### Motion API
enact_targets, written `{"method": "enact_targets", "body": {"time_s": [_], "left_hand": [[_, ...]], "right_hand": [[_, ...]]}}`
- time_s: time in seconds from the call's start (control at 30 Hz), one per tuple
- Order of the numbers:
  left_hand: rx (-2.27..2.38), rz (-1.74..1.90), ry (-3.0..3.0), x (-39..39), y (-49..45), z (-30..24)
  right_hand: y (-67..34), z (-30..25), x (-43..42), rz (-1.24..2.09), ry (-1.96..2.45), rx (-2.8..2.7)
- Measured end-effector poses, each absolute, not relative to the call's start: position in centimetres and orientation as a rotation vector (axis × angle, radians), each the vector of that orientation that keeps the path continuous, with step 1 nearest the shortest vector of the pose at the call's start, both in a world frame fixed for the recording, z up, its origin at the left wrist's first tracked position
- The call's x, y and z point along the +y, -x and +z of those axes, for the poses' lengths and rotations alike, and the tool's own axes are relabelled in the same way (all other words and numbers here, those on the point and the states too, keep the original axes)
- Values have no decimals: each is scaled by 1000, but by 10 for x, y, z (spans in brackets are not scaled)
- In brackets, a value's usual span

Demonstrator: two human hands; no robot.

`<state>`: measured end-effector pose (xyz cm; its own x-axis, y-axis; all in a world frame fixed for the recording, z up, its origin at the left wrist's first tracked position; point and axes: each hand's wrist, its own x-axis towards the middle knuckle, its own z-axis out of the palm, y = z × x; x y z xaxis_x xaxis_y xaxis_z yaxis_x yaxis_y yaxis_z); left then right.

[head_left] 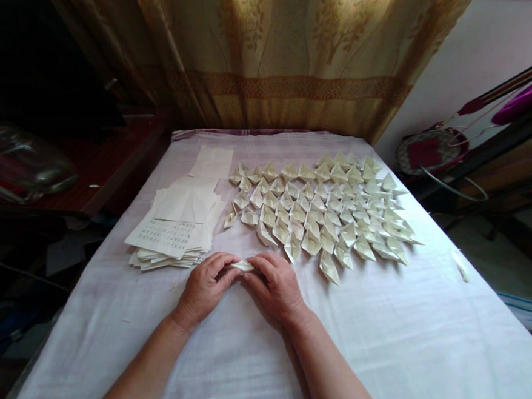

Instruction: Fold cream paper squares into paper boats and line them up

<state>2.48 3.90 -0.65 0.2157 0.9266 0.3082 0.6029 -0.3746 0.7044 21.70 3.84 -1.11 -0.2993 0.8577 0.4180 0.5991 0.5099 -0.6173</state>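
Between my two hands is a small folded piece of paper (pixel 244 265), pinched at both ends; its full shape is partly hidden by my fingers. My left hand (pixel 208 285) grips its left end, close to a stack of paper sheets (pixel 166 235), the top one bearing rows of writing. My right hand (pixel 278 287) grips the other end. Just beyond it, many folded paper boats (pixel 311 242) stand in loose rows on the white cloth. A separate blank sheet (pixel 212 162) lies behind the stack.
A white cloth (pixel 365 346) covers the table-like surface. Behind it hangs a gold patterned curtain (pixel 276 48). To the left is a dark red table (pixel 113 170) with a clear plastic bag (pixel 22 161). At right hangs a round bag (pixel 426 151); a white scrap (pixel 460 265) lies nearer.
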Motion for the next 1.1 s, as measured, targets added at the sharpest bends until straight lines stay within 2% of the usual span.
{"method": "enact_targets", "body": {"time_s": [1.1], "left_hand": [[1283, 1074, -2099, 37, -26, -5]], "right_hand": [[-215, -7, 37, 446, 1092, -1939]]}}
